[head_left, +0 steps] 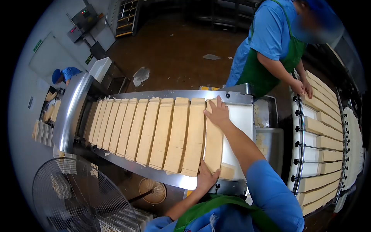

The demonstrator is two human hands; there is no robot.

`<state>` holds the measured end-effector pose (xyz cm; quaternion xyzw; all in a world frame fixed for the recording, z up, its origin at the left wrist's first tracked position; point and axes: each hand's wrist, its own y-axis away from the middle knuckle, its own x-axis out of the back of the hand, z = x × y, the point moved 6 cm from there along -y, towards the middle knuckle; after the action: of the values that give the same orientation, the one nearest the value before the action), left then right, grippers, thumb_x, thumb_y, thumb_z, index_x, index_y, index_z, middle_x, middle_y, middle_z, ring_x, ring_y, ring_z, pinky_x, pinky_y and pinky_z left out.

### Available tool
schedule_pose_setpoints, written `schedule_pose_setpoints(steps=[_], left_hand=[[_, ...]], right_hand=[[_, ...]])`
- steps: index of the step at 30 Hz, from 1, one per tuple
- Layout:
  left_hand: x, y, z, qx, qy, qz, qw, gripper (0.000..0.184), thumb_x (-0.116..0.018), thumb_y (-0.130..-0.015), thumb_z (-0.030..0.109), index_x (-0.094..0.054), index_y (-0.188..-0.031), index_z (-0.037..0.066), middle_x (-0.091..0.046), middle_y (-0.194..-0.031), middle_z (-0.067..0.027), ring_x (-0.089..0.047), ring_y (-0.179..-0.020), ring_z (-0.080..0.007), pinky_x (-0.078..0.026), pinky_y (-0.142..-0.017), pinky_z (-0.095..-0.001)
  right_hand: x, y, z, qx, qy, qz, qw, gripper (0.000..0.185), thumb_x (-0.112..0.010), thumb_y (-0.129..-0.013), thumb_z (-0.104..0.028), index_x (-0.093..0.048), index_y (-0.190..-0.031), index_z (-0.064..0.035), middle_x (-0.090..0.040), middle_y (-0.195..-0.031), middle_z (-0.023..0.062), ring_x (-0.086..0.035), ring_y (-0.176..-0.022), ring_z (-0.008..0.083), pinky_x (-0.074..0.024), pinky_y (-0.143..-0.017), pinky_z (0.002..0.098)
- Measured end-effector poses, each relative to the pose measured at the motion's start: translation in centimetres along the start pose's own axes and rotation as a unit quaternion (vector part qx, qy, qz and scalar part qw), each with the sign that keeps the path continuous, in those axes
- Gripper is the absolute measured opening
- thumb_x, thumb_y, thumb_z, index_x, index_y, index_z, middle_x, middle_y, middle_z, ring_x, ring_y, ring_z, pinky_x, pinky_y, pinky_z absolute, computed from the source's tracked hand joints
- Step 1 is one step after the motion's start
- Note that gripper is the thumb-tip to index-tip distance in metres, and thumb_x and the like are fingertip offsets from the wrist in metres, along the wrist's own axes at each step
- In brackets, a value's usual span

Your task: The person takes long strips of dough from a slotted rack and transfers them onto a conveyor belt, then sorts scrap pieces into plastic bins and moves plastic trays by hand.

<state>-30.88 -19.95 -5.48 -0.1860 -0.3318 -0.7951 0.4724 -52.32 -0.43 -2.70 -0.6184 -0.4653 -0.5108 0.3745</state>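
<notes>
A row of long, pale-yellow layered slabs (pixel 172 135) lies side by side on a conveyor; their exact kind I cannot tell. My hands are at the two ends of the rightmost slab (pixel 214 143). My left hand (pixel 207 178) grips the near end, thumb on one side and fingers on the other. At the far end, my right hand (pixel 219 113) is curved over the slab, with fingers spread along its edges. A small cut piece (pixel 227 171) lies on the white belt (pixel 236 147) right beside the slab.
A metal housing (pixel 71 112) covers the conveyor's left end. Across from me, a co-worker (pixel 270 50) handles slabs on a second conveyor (pixel 307 154) with rails and black knobs. Bins (pixel 269 145) with scraps stand between the conveyors. A large fan (pixel 83 197) is at lower left.
</notes>
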Motion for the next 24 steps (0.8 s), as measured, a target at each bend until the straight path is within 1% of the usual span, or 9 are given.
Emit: schedule_pose_setpoints(steps=[5, 8, 10, 11, 12, 14, 18, 21, 24], left_hand=[[-0.8, -0.2, 0.4, 0.022, -0.009, -0.024, 0.999, 0.104, -0.067, -0.078, 0.049, -0.009, -0.14, -0.011, -0.035, -0.125, -0.0372, -0.048, -0.109, -0.0509, -0.045, -0.091, -0.0495], [-1.2, -0.3, 0.9, -0.023, -0.033, 0.012, 0.999, 0.099, -0.073, -0.074, 0.042, -0.017, -0.137, -0.01, -0.037, -0.12, -0.0346, -0.047, -0.105, -0.0491, -0.042, -0.091, -0.0512], [-1.2, -0.7, 2.3, -0.046, -0.048, -0.001, 0.998, 0.095, -0.075, -0.072, 0.038, -0.021, -0.135, -0.009, -0.038, -0.117, -0.0337, -0.047, -0.103, -0.0482, -0.042, -0.09, -0.0511], [-1.4, -0.9, 3.3, -0.059, -0.062, -0.009, 0.996, 0.094, -0.076, -0.072, 0.037, -0.023, -0.134, -0.009, -0.039, -0.115, -0.0333, -0.047, -0.102, -0.048, -0.042, -0.09, -0.0508], [-1.7, -1.2, 4.0, -0.063, -0.072, -0.005, 0.995, 0.093, -0.077, -0.071, 0.038, -0.025, -0.134, -0.006, -0.039, -0.115, -0.032, -0.047, -0.102, -0.0479, -0.043, -0.088, -0.051], [-2.8, -1.6, 5.7, -0.08, -0.095, 0.001, 0.992, 0.091, -0.079, -0.068, 0.037, -0.028, -0.132, -0.003, -0.039, -0.114, -0.03, -0.046, -0.102, -0.0474, -0.043, -0.087, -0.0504], [-4.7, -1.8, 10.2, -0.183, -0.043, 0.019, 0.982, 0.077, -0.077, -0.066, 0.017, -0.035, -0.128, 0.001, -0.036, -0.116, -0.0278, -0.044, -0.104, -0.0433, -0.042, -0.092, -0.0454], [-7.7, -1.0, 14.4, -0.264, -0.016, -0.004, 0.964, 0.075, -0.075, -0.066, 0.012, -0.037, -0.131, 0.003, -0.031, -0.124, -0.0276, -0.043, -0.108, -0.0438, -0.041, -0.095, -0.0439], [-11.3, 1.2, 20.0, -0.333, 0.014, -0.048, 0.941, 0.077, -0.074, -0.066, 0.01, -0.038, -0.134, 0.004, -0.025, -0.132, -0.0274, -0.04, -0.116, -0.0438, -0.038, -0.098, -0.0426]], right_hand=[[1.0, 0.3, 1.8, -0.081, 0.029, -0.05, 0.995, 0.063, -0.055, -0.083, -0.053, -0.045, -0.129, -0.0126, -0.037, -0.133, 0.0157, -0.047, -0.114, 0.035, -0.0448, -0.089, 0.0446], [3.6, 3.1, 7.3, -0.243, -0.034, -0.077, 0.966, 0.073, -0.066, -0.072, -0.046, -0.04, -0.131, -0.0115, -0.035, -0.13, 0.0134, -0.046, -0.113, 0.0358, -0.048, -0.083, 0.0477], [4.8, 5.6, 11.4, -0.32, -0.099, -0.078, 0.939, 0.084, -0.068, -0.071, -0.045, -0.031, -0.139, -0.012, -0.028, -0.139, 0.0126, -0.036, -0.123, 0.0419, -0.0462, -0.086, 0.055], [0.8, 5.2, 14.9, -0.302, -0.053, -0.095, 0.947, 0.091, -0.069, -0.07, -0.046, -0.027, -0.142, -0.0092, -0.017, -0.15, 0.0168, -0.028, -0.131, 0.0442, -0.043, -0.092, 0.0545], [2.9, 7.2, 15.8, -0.329, -0.093, -0.059, 0.938, 0.093, -0.07, -0.069, -0.046, -0.027, -0.141, -0.0046, -0.005, -0.154, 0.0221, -0.02, -0.137, 0.0426, -0.0397, -0.097, 0.0523], [4.5, 10.6, 18.6, -0.386, -0.202, -0.011, 0.9, 0.093, -0.069, -0.069, -0.045, -0.027, -0.14, -0.0028, -0.007, -0.151, 0.0284, -0.012, -0.142, 0.0379, -0.0375, -0.1, 0.0489], [8.2, 19.3, 24.7, -0.45, -0.305, 0.176, 0.821, 0.082, -0.069, -0.069, -0.032, -0.03, -0.134, -0.0012, -0.026, -0.14, 0.0263, -0.043, -0.121, 0.0472, -0.0401, -0.098, 0.0505], [12.5, 27.4, 29.7, -0.471, -0.302, 0.296, 0.774, 0.077, -0.068, -0.075, -0.035, -0.03, -0.132, 0.0009, -0.029, -0.133, 0.0313, -0.045, -0.116, 0.0509, -0.0408, -0.098, 0.0492], [17.1, 36.0, 34.7, -0.53, -0.28, 0.363, 0.713, 0.073, -0.066, -0.075, -0.036, -0.031, -0.131, -0.0021, -0.035, -0.131, 0.026, -0.052, -0.108, 0.0466, -0.0451, -0.092, 0.0493]])
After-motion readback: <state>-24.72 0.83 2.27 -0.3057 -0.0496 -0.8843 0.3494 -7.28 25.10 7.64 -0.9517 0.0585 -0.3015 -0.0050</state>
